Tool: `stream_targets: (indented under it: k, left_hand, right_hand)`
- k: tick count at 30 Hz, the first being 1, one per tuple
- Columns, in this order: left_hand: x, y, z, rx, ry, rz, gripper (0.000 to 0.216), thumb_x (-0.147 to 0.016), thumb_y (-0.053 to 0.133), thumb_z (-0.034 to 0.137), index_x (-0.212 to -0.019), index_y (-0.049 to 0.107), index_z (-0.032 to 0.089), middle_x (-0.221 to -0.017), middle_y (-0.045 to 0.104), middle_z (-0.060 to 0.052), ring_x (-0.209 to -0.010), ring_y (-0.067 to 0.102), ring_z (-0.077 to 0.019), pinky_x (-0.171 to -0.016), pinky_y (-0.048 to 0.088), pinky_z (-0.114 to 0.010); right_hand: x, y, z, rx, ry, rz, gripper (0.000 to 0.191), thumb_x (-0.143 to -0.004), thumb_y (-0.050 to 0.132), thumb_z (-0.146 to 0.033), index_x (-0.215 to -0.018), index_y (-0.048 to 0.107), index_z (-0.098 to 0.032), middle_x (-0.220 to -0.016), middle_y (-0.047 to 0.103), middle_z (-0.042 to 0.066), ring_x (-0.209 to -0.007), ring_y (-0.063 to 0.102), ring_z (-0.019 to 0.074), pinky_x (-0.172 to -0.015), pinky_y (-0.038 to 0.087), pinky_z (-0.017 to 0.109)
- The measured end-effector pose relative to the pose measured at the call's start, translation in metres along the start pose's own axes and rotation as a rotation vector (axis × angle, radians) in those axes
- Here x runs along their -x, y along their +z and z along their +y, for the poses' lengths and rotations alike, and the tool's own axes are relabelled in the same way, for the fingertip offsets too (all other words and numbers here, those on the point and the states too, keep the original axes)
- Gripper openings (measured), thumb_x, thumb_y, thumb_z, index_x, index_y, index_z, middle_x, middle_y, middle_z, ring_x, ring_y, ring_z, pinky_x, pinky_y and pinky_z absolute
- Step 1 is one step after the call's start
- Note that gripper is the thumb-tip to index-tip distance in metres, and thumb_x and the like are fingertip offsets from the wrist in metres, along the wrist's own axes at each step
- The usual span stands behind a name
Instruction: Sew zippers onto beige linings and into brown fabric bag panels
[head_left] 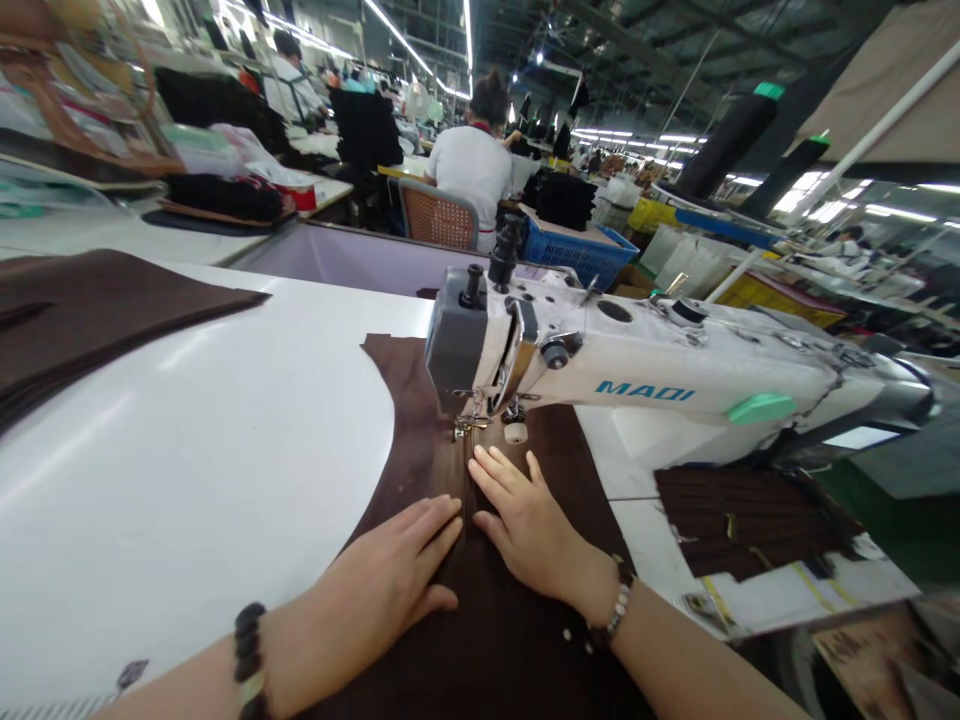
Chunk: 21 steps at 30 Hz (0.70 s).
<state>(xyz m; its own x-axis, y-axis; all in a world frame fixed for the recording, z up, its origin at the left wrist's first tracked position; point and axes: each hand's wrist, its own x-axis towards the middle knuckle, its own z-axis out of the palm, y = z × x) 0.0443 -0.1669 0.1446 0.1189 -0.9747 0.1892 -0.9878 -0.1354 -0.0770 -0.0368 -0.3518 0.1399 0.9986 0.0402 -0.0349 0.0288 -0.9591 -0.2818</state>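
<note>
Dark brown fabric (420, 400) runs under the needle and presser foot (463, 428) of a white sewing machine (637, 370). A straight seam line leads from the foot back toward me, between my hands. My left hand (397, 560) lies flat on the fabric left of that line, fingers stretched out and thumb apart. On the other side my right hand (529, 520) rests flat with fingers spread, its fingertips just short of the foot and a small white roller (515, 430). Neither hand grasps anything.
A stack of brown fabric pieces (112, 310) lies on the left of the white table (225, 480). More brown pieces (750, 515) lie at right. Beyond the machine are a blue crate (577, 255), thread cones (731, 140) and a seated person in white (472, 170).
</note>
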Motion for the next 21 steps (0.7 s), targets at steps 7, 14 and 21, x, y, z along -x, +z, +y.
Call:
stream_targets:
  k: [7, 14, 21]
  left_hand:
    - [0.013, 0.016, 0.007, 0.040, 0.034, 0.095, 0.045, -0.086, 0.059, 0.038, -0.120, 0.058, 0.009, -0.128, 0.057, -0.016, -0.112, 0.059, -0.0245, -0.095, 0.051, -0.032]
    - [0.014, 0.016, 0.008, -0.004, 0.107, 0.076, 0.043, -0.086, 0.059, 0.038, -0.117, 0.060, 0.009, -0.127, 0.057, -0.018, -0.115, 0.057, -0.0284, -0.096, 0.050, -0.037]
    - [0.009, 0.015, 0.003, 0.029, 0.106, 0.024, 0.049, -0.082, 0.064, 0.041, -0.119, 0.059, 0.010, -0.127, 0.057, -0.018, -0.116, 0.056, -0.0282, -0.097, 0.049, -0.037]
  right_hand:
    - [0.000, 0.000, 0.004, -0.001, -0.013, 0.002, 0.049, -0.093, 0.041, -0.027, -0.141, 0.035, -0.017, -0.149, 0.025, 0.002, -0.139, 0.020, 0.0170, -0.113, 0.014, 0.056]
    - [0.000, 0.000, 0.005, 0.037, -0.038, -0.013, 0.048, -0.095, 0.038, -0.029, -0.142, 0.033, -0.017, -0.150, 0.021, 0.001, -0.140, 0.018, 0.0168, -0.113, 0.014, 0.057]
    - [-0.003, 0.000, 0.008, 0.072, -0.040, -0.016, 0.049, -0.095, 0.037, -0.028, -0.142, 0.032, -0.015, -0.150, 0.021, 0.002, -0.140, 0.019, 0.0184, -0.111, 0.017, 0.058]
